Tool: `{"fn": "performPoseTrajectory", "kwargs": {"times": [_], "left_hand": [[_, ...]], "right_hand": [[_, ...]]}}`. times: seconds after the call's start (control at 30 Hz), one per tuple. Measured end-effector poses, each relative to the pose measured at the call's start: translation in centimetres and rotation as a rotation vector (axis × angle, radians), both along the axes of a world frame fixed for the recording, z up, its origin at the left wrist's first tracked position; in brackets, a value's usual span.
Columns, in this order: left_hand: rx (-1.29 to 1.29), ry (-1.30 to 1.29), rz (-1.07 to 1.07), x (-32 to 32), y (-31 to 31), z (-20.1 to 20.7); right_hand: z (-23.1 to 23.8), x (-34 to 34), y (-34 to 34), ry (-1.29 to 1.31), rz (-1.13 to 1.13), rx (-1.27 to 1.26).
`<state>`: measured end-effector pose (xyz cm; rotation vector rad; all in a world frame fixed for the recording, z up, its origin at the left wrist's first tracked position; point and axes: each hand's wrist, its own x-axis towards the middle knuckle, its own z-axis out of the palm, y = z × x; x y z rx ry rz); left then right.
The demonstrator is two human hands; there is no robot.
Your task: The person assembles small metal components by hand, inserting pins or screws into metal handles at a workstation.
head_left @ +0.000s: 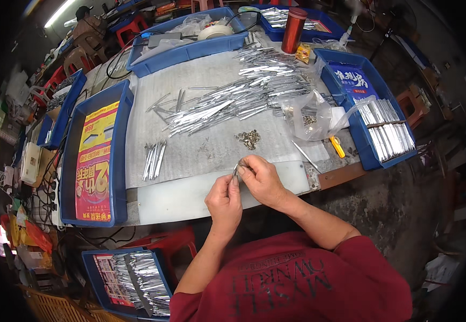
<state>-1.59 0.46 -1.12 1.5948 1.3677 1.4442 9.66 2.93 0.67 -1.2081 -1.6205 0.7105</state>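
Note:
Close together over the near edge of the work table, my two hands meet at a thin metal strip (236, 171). My left hand (224, 199) pinches it from below, thumb up. The fingers of my right hand (261, 180) are closed at its upper end; any small part between them is hidden. Just beyond lies a little heap of small brass-coloured metal pieces (249, 139). A large loose pile of silvery metal strips (243, 96) spreads across the table behind it. To the left, a small group of strips (154, 161) lies roughly side by side.
Blue trays flank the table: one lined with a printed sheet (123, 155) at left, one with bundled strips (369, 155) at right. A clear plastic bag (310, 121), an orange-handled cutter (337, 146) and a red flask (294, 31) stand or lie rightward. Another strip-filled tray (89, 268) sits lower left.

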Motion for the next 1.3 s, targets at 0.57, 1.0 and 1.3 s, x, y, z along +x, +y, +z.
{"fn": "performPoseTrajectory", "kwargs": {"times": [0.57,1.0,1.3], "left_hand": [[-0.271,-0.517,-0.183,0.1,0.2,0.3],[-0.239,-0.394,-0.155,0.0,0.0,0.2],[-0.273,-0.400,-0.150,0.0,0.0,0.2]], "right_hand": [[-0.9,0.8,0.4,0.241,0.162,-0.251],[-0.3,0.7,0.3,0.134,0.117,-0.221],[-1.1,0.9,0.5,0.265,0.061,-0.237]]}}
